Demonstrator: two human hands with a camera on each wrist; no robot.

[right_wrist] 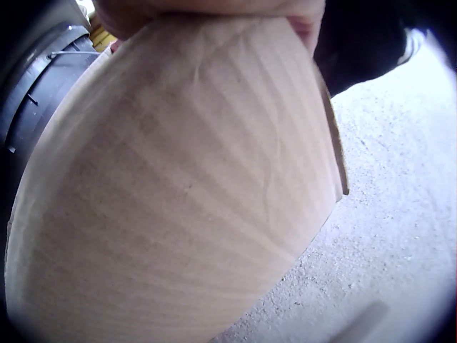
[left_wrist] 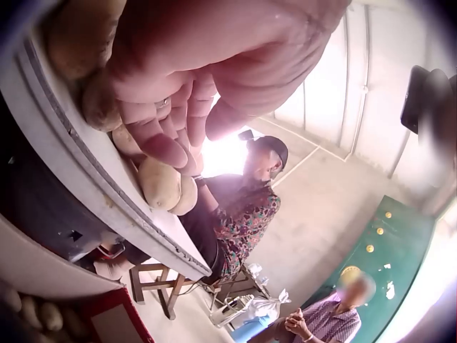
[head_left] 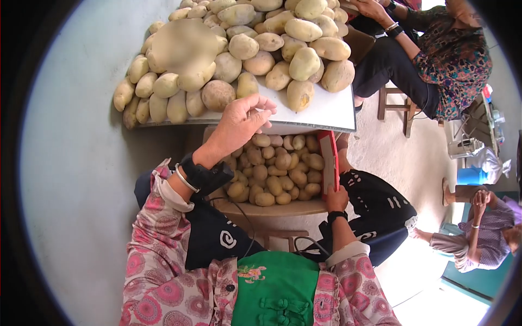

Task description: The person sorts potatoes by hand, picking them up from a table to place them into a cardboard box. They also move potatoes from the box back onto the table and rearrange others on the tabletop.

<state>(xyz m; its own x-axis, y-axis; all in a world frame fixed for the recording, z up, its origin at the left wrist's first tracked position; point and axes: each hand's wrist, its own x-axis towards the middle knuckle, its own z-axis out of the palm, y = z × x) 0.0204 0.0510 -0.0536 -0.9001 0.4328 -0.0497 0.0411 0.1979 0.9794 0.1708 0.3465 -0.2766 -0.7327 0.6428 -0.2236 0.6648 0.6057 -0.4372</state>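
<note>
My left hand (head_left: 241,124) hovers at the front edge of the white table (head_left: 338,108), its fingers loosely curled with nothing in them. Just beyond it lies a big heap of potatoes (head_left: 244,46); in the left wrist view a potato (left_wrist: 160,184) shows behind the fingertips. Below the table edge, a cardboard box holds many smaller potatoes (head_left: 277,169). My right hand (head_left: 337,199) grips the red-edged box flap (head_left: 329,157) at the box's right side. The flap's plain brown face (right_wrist: 186,171) fills most of the right wrist view, under the hand.
A pale wall (head_left: 70,163) stands close on the left. At the right, a person in a flowered shirt (head_left: 457,60) sits by a wooden stool (head_left: 399,106), and another person (head_left: 489,231) sits farther off. A dark ribbed tub (right_wrist: 36,93) shows behind the flap in the right wrist view.
</note>
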